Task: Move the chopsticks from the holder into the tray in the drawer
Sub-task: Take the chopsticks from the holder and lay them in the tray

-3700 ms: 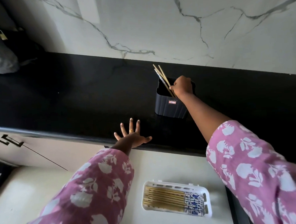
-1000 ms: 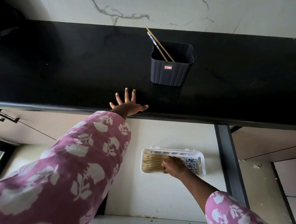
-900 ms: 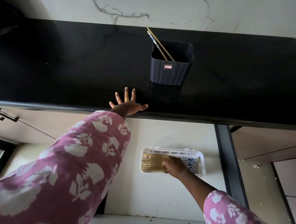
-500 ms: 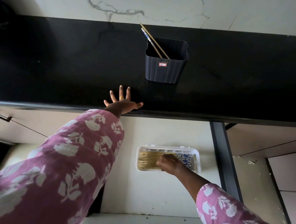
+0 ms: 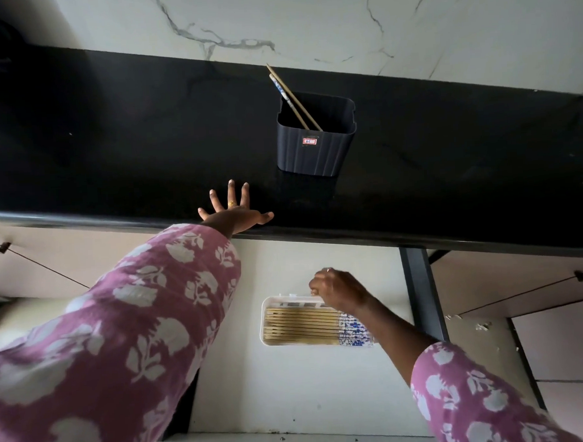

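I am hovering my empty, loosely curled right grip (image 5: pixel 337 291) over the tray (image 5: pixel 263 320) in the drawer (image 5: pixel 292 389) at the lower middle, pressing my flat left grip (image 5: pixel 234 212) on the desk (image 5: pixel 110 145), and next I am probably reaching up for the two chopsticks (image 5: pixel 293 97) in the holder (image 5: pixel 313 152).

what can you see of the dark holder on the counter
The dark grey ribbed plastic holder is a squarish open-topped cup with rounded corners and a small red-and-white label on its front wall. It stands upright on the black countertop, and two wooden chopsticks, one blue-patterned, lean inside toward its back left.
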